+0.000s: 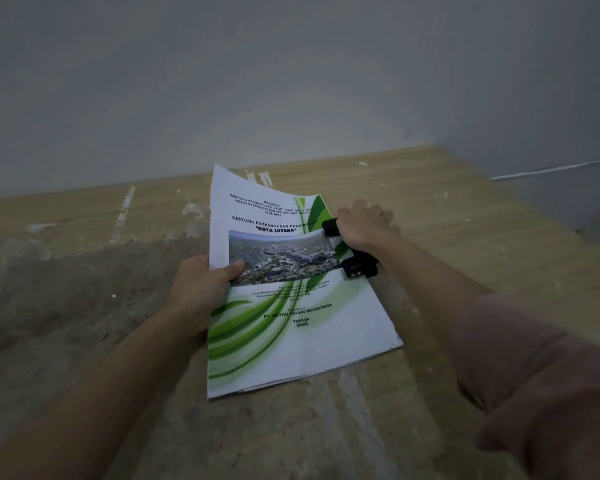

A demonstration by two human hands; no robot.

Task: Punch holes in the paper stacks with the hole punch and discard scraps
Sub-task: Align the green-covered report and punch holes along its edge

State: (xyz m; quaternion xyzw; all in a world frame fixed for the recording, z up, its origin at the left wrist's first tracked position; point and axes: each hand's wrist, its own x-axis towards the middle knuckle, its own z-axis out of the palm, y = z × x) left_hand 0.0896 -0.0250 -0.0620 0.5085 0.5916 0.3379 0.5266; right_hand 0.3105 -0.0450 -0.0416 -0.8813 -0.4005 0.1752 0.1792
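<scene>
While the paper stack (pixel 291 306) lies on the wooden table (pixel 84 271), I hold it with both hands. My left hand (pixel 201 289) grips the stack's left edge: the thumb lies on top of the cover, on the printed aerial photograph, and the fingers are under the sheets, out of view. The far part of the stack is lifted and curved; the near part rests flat on the table. The cover is white with green leaf-shaped bands and black text.

My right hand (pixel 361 223) presses down on the black hole punch (pixel 352 252), which sits at the right edge of the stack, about halfway along it. The hand is closed over the middle of the punch, palm down, fingers curled over the far side. Two black ends of the punch show on either side of the wrist. The right edge of the stack goes into the punch; how far it goes in is hidden.

The table surface has pale scuffed patches and white marks. A plain wall (pixel 291 81) stands behind the table. A pink sleeve (pixel 534 375) covers my right upper arm.
</scene>
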